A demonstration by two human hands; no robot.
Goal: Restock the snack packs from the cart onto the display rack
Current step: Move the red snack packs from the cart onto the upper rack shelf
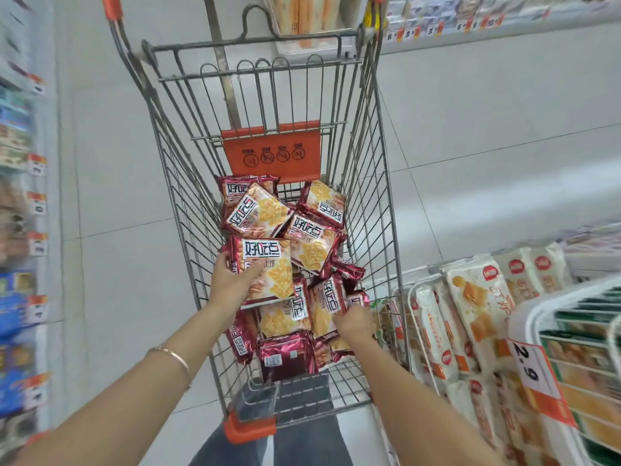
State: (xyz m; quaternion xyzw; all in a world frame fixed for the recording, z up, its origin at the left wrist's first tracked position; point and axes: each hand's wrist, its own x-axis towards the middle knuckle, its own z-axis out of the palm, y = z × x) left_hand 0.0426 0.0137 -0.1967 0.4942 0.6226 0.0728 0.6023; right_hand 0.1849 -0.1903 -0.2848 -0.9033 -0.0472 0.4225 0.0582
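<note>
- I am standing at the near end of the cart (376, 183), looking down into its basket.
- The snack packs (312, 240) are lying in a loose pile on the basket floor, from the orange flap (272, 153) at the far end back towards the near edge; most are showing red fronts with a cracker picture, and one by the near edge is lying back side up.
- My left hand (232, 280) is gripping one pack (268, 264) by its left edge, with the thumb curled over the front and the fingers hidden behind it; this pack is sitting face up above the pile, by the cart's left wall.
- A thin bracelet (174, 356) is hanging on my left wrist.
- My right hand (356, 319) is sitting low in the pile by the cart's right wall, touching the packs there; its fingertips are buried among them, so I cannot tell whether it is pinching one.
- The wire rack (410, 290) is standing just beside the cart's right wall, carrying rows of white packs (477, 297).
- A price tag (534, 368) reading 2.9 is hanging on the rack's near end.
- Blurred shelves (16, 196) are running along the left of the tiled floor (117, 163).
</note>
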